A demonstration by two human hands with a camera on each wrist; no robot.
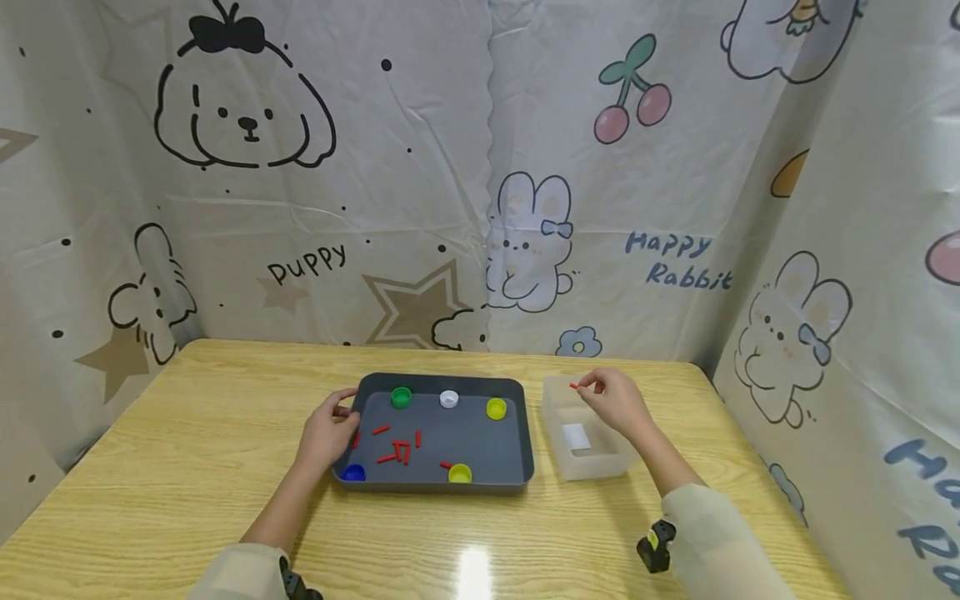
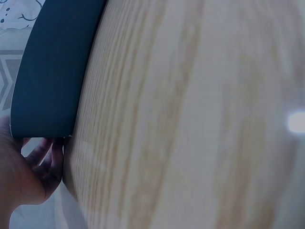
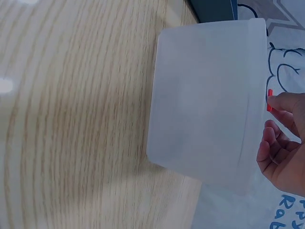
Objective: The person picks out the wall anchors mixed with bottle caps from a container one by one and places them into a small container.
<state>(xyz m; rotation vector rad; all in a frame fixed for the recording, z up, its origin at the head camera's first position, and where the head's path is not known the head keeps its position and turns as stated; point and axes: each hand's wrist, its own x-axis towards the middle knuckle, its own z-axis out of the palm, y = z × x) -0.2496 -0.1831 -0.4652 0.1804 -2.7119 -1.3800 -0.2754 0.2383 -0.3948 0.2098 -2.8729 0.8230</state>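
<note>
A pale cloth backdrop [image 1: 420,192] printed with puppies, rabbits, stars and cherries stood behind and beside a light wood-grain table [image 1: 405,542]. On the table, left of its middle, lay a shallow dark grey tray [image 1: 480,437]. Just beside it on the right sat a translucent, open-topped bin [image 1: 600,468]. A person's left hand [image 1: 330,432] grasped the tray's left end, its fingers bent against the wall. The person's right hand [image 1: 613,402] was above the far part of the bin, with thumb and fingertips pinching one small red stick [image 1: 573,386]. A white rectangle [image 1: 577,437] showed at the bin's bottom. Along the tray's far side ran a green cup [image 1: 401,397], a white cup [image 1: 448,399] and a yellow cup [image 1: 496,408], left to right; a blue cup [image 1: 353,473] filled the near left corner, and a second yellow cup [image 1: 460,473] sat at the near side, right of middle. More red sticks [image 1: 417,438] lay scattered, mostly in the tray's left half.
</note>
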